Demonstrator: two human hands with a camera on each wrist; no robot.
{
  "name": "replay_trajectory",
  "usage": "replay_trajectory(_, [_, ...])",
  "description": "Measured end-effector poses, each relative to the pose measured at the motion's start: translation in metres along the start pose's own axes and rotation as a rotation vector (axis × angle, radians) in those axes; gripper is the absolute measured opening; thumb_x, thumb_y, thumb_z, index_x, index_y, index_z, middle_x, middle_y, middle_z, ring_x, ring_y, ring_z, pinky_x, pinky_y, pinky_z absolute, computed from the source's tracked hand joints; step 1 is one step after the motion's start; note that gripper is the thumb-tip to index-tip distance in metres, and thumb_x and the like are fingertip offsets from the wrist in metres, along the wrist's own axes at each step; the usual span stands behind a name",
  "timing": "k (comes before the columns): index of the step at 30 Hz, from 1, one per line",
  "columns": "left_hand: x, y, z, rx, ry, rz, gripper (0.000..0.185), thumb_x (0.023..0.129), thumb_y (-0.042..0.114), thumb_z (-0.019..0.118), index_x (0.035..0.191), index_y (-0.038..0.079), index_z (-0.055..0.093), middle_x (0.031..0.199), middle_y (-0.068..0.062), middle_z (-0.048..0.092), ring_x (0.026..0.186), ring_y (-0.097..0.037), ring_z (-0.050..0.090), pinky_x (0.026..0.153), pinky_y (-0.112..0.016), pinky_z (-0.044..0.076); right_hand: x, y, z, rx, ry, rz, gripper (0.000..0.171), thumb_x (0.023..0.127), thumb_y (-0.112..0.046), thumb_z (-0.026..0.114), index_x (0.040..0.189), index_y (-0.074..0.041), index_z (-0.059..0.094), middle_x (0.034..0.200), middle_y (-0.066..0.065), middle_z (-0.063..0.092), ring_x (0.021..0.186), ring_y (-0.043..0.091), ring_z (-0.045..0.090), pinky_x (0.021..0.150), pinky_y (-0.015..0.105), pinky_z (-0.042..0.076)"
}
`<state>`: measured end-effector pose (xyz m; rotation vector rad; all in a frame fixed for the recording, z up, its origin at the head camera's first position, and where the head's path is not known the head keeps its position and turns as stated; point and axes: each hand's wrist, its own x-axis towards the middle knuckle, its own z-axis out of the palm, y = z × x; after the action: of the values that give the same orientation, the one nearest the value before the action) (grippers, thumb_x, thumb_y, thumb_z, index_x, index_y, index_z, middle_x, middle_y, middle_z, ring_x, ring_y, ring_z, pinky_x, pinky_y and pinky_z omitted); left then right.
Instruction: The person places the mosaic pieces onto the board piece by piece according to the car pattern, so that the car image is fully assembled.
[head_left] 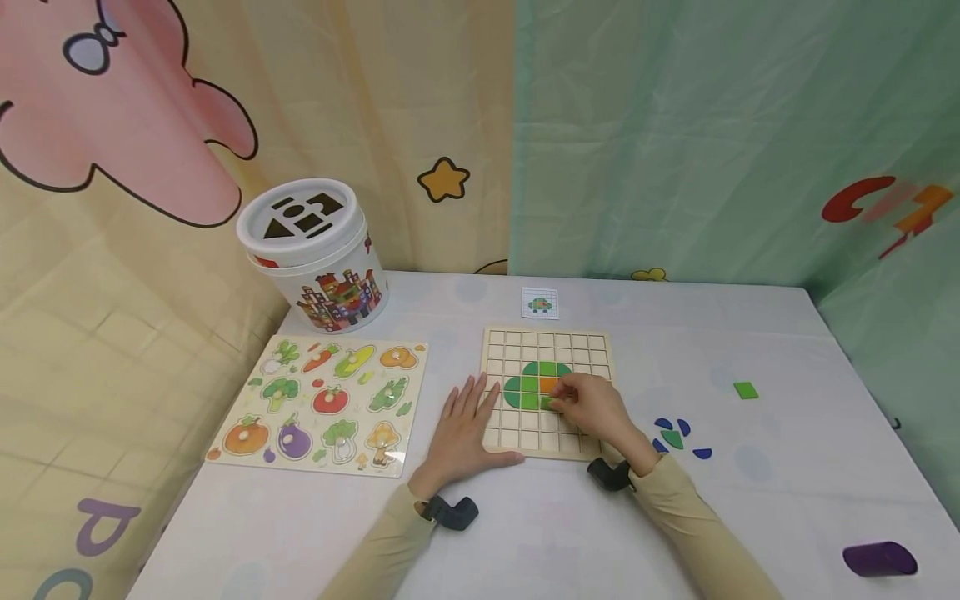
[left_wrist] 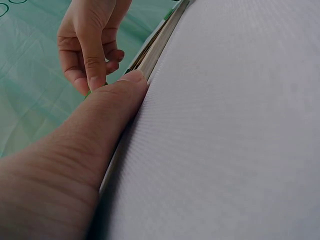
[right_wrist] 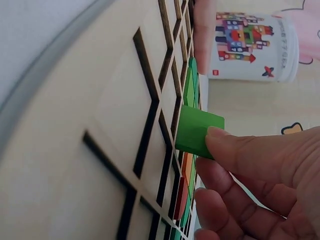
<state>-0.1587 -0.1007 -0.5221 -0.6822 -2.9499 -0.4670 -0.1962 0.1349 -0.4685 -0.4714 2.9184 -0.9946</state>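
Now, flat green square (right_wrist: 194,129) in right grip (head_left: 597,407) over gridded wooden board (head_left: 528,437).

Green tile (right_wrist: 194,129), tilted, over gridded board (head_left: 529,422)

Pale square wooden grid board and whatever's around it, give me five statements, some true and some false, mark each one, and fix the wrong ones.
1. The right hand pinches a flat green square piece. True.
2. The left hand lies at the right edge of the pale square wooden grid board. False: it is at the left edge.
3. A small white card with a printed pattern lies beyond the far edge of the board. True.
4. The white cylindrical bucket stands left of the board. True.
5. The blue semicircular pieces sit on the board. False: they lie off it, to its right.
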Motion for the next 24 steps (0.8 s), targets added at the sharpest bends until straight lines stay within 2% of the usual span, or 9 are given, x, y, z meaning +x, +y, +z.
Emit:
replay_trajectory(15, [0.0007,-0.0014,0.0019,-0.005,0.008,0.003,0.112,0.071,0.081,0.052,0.153,0.012,0.019,0.158,-0.01,0.008,0.143,-0.026,0.002,0.114,-0.042,0.001,0.004,0.0012,0.0012,-0.037,0.022,0.005,0.005,0.082,-0.014,0.075,0.082,-0.01,0.073,0.075,-0.002,0.066,0.067,0.013,0.059,0.06,0.033,0.049])
replay_trajectory(24, [0.0005,-0.0007,0.0012,0.003,0.002,0.001,0.112,0.071,0.081,0.052,0.153,0.013,0.018,0.158,-0.01,0.007,0.143,-0.026,0.002,0.114,-0.042,0.001,0.005,0.0021,0.0043,-0.072,0.017,0.004,0.008,0.082,-0.014,0.075,0.077,-0.01,0.071,0.068,-0.005,0.061,0.059,0.01,0.052,0.054,0.029,0.045])
